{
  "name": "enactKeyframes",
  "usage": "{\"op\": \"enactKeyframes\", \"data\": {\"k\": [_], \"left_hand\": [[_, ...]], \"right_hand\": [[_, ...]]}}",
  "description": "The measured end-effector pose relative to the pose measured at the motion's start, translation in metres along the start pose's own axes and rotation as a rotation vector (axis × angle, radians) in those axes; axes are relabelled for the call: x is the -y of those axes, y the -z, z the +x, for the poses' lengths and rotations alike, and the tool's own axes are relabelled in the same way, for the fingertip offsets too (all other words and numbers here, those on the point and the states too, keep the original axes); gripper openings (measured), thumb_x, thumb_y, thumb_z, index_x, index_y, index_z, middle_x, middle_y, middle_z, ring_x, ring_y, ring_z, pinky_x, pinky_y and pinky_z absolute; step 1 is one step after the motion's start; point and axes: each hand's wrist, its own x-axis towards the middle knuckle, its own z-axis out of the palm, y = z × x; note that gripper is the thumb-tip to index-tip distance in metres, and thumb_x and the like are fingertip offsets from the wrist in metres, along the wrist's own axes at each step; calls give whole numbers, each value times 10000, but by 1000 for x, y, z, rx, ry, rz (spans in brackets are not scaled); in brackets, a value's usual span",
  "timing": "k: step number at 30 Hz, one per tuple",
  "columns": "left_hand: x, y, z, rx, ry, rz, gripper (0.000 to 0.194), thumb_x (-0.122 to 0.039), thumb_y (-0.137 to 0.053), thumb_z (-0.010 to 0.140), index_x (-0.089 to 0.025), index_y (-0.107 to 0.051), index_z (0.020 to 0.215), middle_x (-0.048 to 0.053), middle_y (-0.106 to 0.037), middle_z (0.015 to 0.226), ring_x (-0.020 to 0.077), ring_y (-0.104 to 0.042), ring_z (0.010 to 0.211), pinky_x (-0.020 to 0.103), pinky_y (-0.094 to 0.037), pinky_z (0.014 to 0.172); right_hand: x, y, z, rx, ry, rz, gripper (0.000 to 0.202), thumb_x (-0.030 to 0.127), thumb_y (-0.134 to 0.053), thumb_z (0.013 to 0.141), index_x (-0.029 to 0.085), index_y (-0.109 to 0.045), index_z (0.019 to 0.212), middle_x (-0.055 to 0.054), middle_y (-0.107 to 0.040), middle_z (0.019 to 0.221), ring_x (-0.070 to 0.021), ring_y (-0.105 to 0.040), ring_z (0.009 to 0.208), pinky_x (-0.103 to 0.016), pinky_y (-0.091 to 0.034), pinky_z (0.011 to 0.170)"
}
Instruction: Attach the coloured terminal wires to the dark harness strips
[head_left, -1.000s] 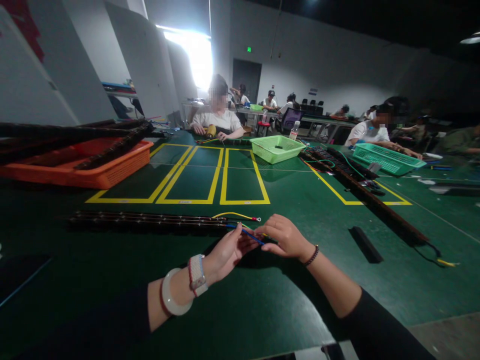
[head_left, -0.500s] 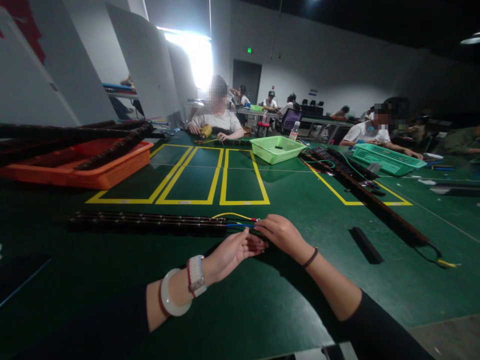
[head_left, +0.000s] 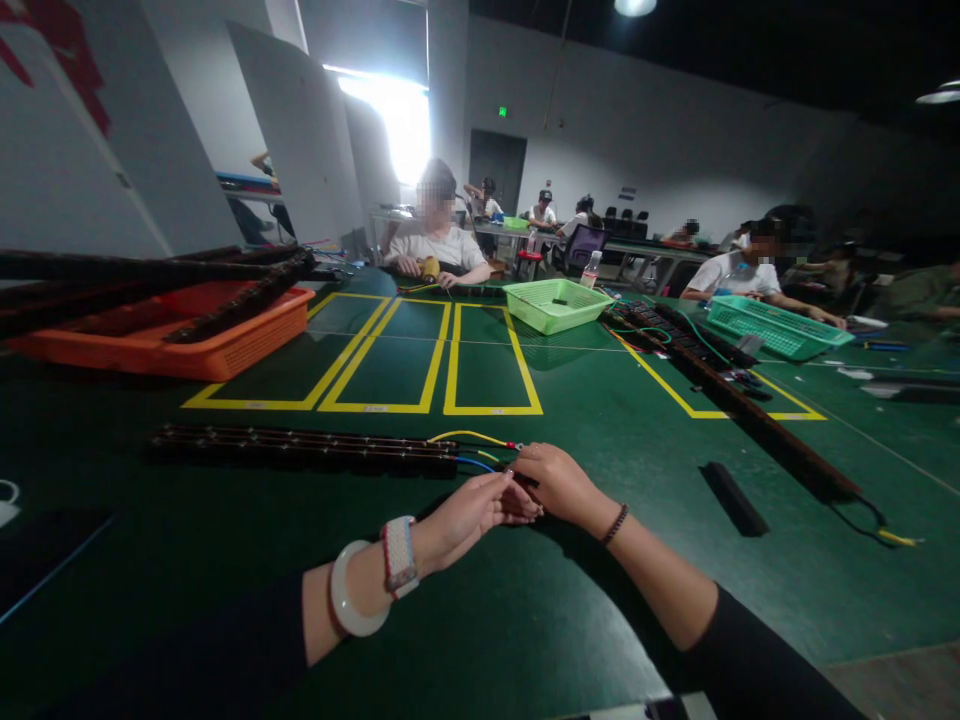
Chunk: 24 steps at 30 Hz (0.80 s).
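Note:
A long dark strip assembly (head_left: 300, 450) with rows of bright contacts lies crosswise on the green table. A blue wire (head_left: 474, 462) bends from its right end towards my fingers. My left hand (head_left: 472, 520) is closed, thumb and fingertips together at that wire, palm partly turned up. From the right, my right hand (head_left: 559, 485) meets it, its fingers bent down around the wire's end; that end is hidden between both hands. Above them arches a yellow wire (head_left: 469, 435) with a red-sleeved ring terminal (head_left: 516, 446), close to my right fingertips.
Orange basket (head_left: 262, 330) with long dark strips stands left. Light green basket (head_left: 559, 310) and teal basket (head_left: 780, 325) are farther back. A long brown strip (head_left: 772, 430) and a short black piece (head_left: 733, 498) lie right. Other people sit across the table.
The blue wire, nearly straight before, now bows down towards my fingers. My left fingers have closed in, and the right hand has shifted slightly downward against them. The view has tilted a little.

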Motion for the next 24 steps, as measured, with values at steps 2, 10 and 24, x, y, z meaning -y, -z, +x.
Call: {"op": "enactKeyframes", "data": {"k": [2,10,24], "left_hand": [[1,1,0,8,-4,-2,323,-389,-529,860,-81,-625,834,153,-671,892,224,-637,885,409,-435,918],[2,3,2,4,14,17,342,-405,-521,862,-82,-633,845,162,-672,915,219,-633,890,388,-436,904],[1,0,2,8,27,-3,330,-375,-526,863,-68,-639,815,172,-679,889,214,-643,856,377,-445,880]], "right_hand": [[-2,0,2,-112,-87,140,73,154,-605,837,165,-641,900,-41,-614,832,-157,-557,812,-268,-435,740],[-21,-6,33,-86,-261,486,413,267,-626,831,168,-541,1223,-108,-600,1155,-196,-565,1053,-374,-444,928],[-24,1,77,547,-141,493,384,499,-619,779,122,-675,734,51,-499,548,-71,-388,517,-192,-302,502]]}}
